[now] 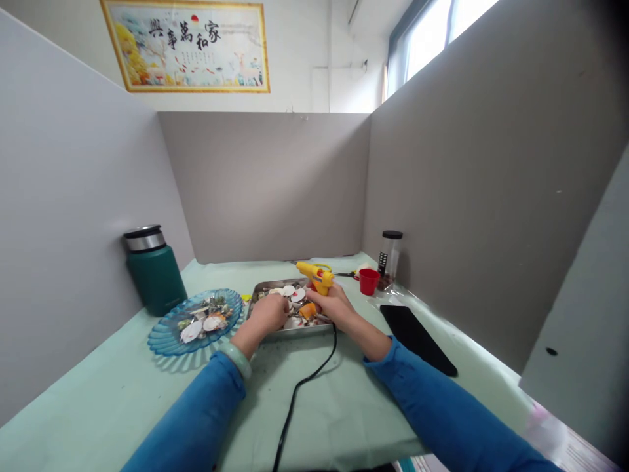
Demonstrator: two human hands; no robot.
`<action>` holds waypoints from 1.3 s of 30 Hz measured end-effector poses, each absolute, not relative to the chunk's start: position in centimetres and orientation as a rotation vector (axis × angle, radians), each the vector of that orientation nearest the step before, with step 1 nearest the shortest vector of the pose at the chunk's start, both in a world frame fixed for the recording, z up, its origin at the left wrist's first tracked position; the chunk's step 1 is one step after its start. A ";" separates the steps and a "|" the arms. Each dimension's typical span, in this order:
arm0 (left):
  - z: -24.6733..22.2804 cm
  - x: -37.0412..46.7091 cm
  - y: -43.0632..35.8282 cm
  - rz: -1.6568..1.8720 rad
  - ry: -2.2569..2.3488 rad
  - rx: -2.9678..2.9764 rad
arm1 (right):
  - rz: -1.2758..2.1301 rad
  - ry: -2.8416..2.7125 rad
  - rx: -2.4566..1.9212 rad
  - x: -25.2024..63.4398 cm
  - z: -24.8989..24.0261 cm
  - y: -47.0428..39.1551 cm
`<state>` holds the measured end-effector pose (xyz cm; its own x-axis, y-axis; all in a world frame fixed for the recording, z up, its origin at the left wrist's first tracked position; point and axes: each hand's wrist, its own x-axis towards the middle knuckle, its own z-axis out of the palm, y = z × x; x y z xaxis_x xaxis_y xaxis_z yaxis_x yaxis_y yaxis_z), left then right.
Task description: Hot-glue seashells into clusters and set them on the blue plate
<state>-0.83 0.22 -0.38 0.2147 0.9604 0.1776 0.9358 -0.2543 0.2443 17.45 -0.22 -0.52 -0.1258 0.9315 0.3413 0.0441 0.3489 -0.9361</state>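
My right hand [335,303] is wrapped round the handle of a yellow glue gun [317,275], above the right part of a shallow metal tray [299,334]. A black cord runs from below that hand toward the table's front edge. Over the tray's left part is my left hand [270,312], its fingers curled down and pressed together; whatever they pinch is hidden. White round pieces [297,295], an orange piece [308,310] and other small bits lie in the tray. To the left, a blue scalloped plate [164,339] carries white discs and small mixed bits.
A green flask [156,275] stands behind the plate. At the right are a red cup [368,282], a clear jar with a black lid [390,255] and a flat black object [417,339]. Grey partitions [270,183] enclose the table on the left, back and right.
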 end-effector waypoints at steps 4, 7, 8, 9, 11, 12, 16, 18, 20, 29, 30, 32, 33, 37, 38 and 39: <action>-0.4 -2.0 0.3 0.483 1.941 2.380 | 0.994 -1.490 -0.938 17.5 -0.4 -0.3; 0.0 -2.2 0.1 0.412 2.048 2.362 | 0.999 -1.486 -0.936 17.4 -0.5 -0.2; 0.1 -2.1 0.0 0.408 2.079 2.362 | 1.000 -1.481 -0.932 17.4 -0.6 -0.2; 0.3 -2.0 -0.1 0.412 2.089 2.376 | 1.003 -1.478 -0.930 17.4 -0.6 -0.1; 0.5 -1.6 -0.2 0.397 2.043 2.431 | 1.006 -1.474 -0.928 17.4 -0.8 0.0; 0.6 -1.4 -0.3 0.364 2.008 2.462 | 1.005 -1.475 -0.926 17.4 -0.8 0.1; 0.5 -1.1 -0.2 0.211 2.020 2.537 | 0.987 -1.495 -0.920 17.5 -0.9 0.3; 0.5 -1.5 0.0 0.246 2.102 2.525 | 0.979 -1.498 -0.920 17.5 -0.9 0.2; 0.5 -2.1 0.2 0.277 2.156 2.466 | 0.989 -1.492 -0.916 17.6 -0.9 0.1; 0.7 -2.0 0.0 -0.001 2.116 2.489 | 1.025 -1.477 -0.914 17.6 -1.0 0.2; 0.7 -1.8 0.0 0.002 2.138 2.489 | 1.031 -1.474 -0.904 17.6 -1.0 0.2; 0.5 -1.7 -0.1 0.034 2.165 2.501 | 1.034 -1.472 -0.890 17.6 -0.9 0.2; 0.5 -1.7 -0.1 0.069 2.175 2.502 | 1.032 -1.474 -0.890 17.7 -0.9 0.1; 0.2 -2.0 0.4 0.264 2.143 2.437 | 1.025 -1.492 -0.918 17.6 -0.8 0.0; 0.1 -2.1 0.5 0.297 2.100 2.432 | 1.028 -1.500 -0.922 17.6 -0.8 0.0; 0.1 -2.2 0.7 0.315 2.051 2.437 | 1.030 -1.506 -0.926 17.6 -0.7 0.0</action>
